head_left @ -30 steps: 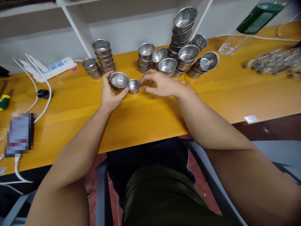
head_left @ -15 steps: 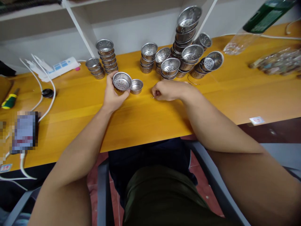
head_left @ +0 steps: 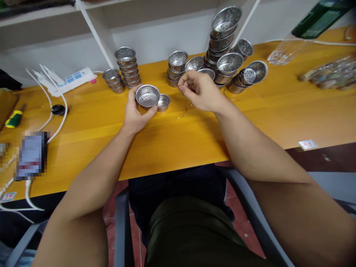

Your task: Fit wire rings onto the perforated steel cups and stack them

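Two hands | left hand grips strainer cup | right hand pinched, contents unclear | cup stacks just behind

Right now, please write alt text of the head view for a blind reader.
The left hand grips a perforated metal cup on a yellow table beside a smaller cup. The right hand hovers with fingers pinched above a thin curved wire; stacks of similar cups stand behind.
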A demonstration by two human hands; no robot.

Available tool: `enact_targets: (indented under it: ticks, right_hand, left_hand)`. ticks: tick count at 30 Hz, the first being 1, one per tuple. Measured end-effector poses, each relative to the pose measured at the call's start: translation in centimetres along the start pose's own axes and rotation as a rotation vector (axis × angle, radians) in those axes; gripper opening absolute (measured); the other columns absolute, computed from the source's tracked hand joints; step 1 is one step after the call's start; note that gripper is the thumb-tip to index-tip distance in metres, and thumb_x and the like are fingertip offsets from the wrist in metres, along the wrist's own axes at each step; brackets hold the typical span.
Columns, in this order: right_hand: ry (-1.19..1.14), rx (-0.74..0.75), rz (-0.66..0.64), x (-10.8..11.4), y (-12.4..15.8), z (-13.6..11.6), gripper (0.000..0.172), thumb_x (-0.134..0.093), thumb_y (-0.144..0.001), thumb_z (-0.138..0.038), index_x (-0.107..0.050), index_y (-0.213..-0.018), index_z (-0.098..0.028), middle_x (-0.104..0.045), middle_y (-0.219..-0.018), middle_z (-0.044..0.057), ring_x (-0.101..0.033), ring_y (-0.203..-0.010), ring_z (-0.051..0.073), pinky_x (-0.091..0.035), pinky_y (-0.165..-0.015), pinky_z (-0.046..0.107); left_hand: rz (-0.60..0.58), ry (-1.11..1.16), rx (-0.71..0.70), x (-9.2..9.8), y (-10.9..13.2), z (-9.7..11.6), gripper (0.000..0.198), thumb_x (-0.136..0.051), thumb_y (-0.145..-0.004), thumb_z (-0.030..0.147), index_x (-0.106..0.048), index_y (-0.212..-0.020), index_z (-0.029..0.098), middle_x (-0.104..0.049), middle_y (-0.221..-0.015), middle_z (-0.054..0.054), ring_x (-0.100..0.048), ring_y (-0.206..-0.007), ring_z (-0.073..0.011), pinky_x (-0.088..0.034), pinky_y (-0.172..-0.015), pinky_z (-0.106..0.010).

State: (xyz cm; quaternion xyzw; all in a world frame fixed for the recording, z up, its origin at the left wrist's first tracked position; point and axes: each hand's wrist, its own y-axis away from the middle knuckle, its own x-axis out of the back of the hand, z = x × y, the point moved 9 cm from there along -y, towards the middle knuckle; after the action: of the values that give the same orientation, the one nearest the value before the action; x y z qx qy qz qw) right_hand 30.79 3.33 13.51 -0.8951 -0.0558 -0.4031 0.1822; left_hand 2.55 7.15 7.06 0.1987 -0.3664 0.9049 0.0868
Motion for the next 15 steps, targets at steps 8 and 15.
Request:
enact_targets:
  ticks: [8, 15]
  right_hand:
    - [-0.497, 0.236, 0.204, -3.7, -0.8, -1.0, 0.067, -0.072, -0.12, -0.099, -0.072, -0.125, -0.032, -0.061, -0.095, 0.005, -0.062, -0.087, 0.028, -0.067, -0.08, 0.043]
    - [-0.388, 0.272, 0.176, -4.2, 0.4, -4.2, 0.05, -0.071, -0.129, -0.079, -0.074, -0.129, -0.03, -0.061, -0.093, 0.003, -0.062, -0.085, 0.026, -0.066, -0.086, 0.043]
  left_hand:
    - [0.049, 0.054, -0.057, 0.2, 0.0, -1.1, 0.116, -0.098, -0.094, 0.105, -0.056, -0.177, 0.036, -0.074, -0.167, -0.015, -0.08, -0.16, -0.0451, -0.07, -0.138, -0.062]
    - [0.0, 0.012, -0.134, -1.0, 0.1, 0.9, 0.107, -0.106, -0.095, 0.096, -0.06, -0.169, 0.034, -0.077, -0.158, -0.013, -0.083, -0.153, -0.042, -0.072, -0.137, -0.065]
